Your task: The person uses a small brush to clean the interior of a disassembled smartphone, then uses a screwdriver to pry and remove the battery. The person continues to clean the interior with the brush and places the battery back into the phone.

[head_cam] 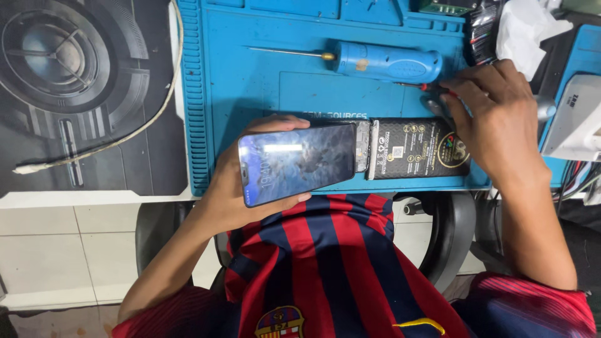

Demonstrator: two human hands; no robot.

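From my remote seat, the far left of the head view shows a dark mat printed with a speaker-like design [62, 62], and a pale cable [125, 134] curves across it with its loose end lying near the mat's lower left. Next comes the blue work mat [263, 81], ribbed along its left edge. My left hand [241, 188] comes up from below and cradles a smartphone [297, 164] from underneath, the thumb curled over the top edge and the fingertips wrapped round the lower edge; the screen is lit and faces up, tilted, hovering over the near edge of the blue mat. Just beside the phone's right end a black battery-like pack [416, 150] lies flat on the mat, touching or nearly touching the phone; I cannot tell which. Above them a blue electric screwdriver [385, 61] lies on its side, its thin bit pointing left. Further right, my right hand [498, 119] rests over the mat's right edge, fingers drawn together and pinching a small red-handled tool [432, 87] close to the screwdriver's rear end. At the far right sit crumpled white tissue [526, 28] and a white device [576, 119]. A red-and-blue striped shirt [338, 269] fills the bottom.
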